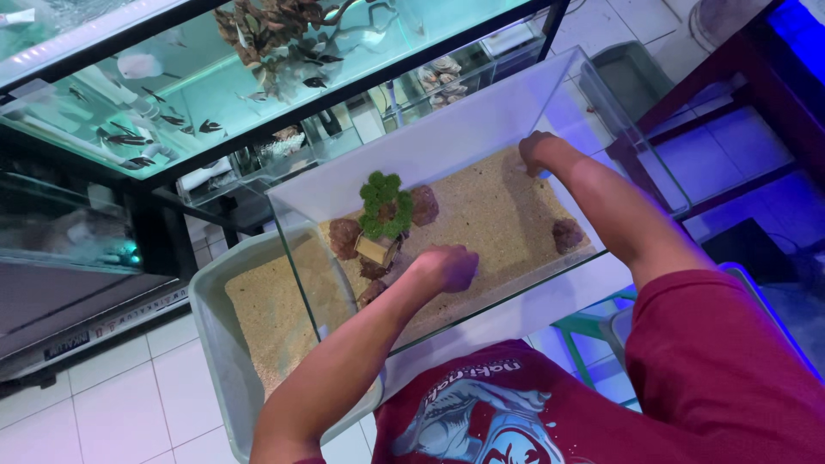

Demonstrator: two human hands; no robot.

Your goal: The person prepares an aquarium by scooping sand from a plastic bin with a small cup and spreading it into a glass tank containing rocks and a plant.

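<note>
A small glass tank (pixel 481 120) stands in front of me with a bed of pale sand (pixel 490 215) inside. Both my arms reach down into it. My left hand (pixel 447 266) is curled on the sand near the front, right beside a cluster of brown rocks (pixel 344 236) and a small green moss tree (pixel 384 204) on a tan block. My right hand (pixel 537 153) rests with bent fingers on the sand in the far right corner; whether it holds anything is hidden. A lone brown rock (pixel 568 234) lies by my right forearm.
A grey plastic tub (pixel 215 344) with more sand sits under the tank's left end on the white tiled floor. A large fish tank (pixel 172 94) with dark fish and driftwood stands on a black rack behind. A dark red frame (pixel 730 86) is at right.
</note>
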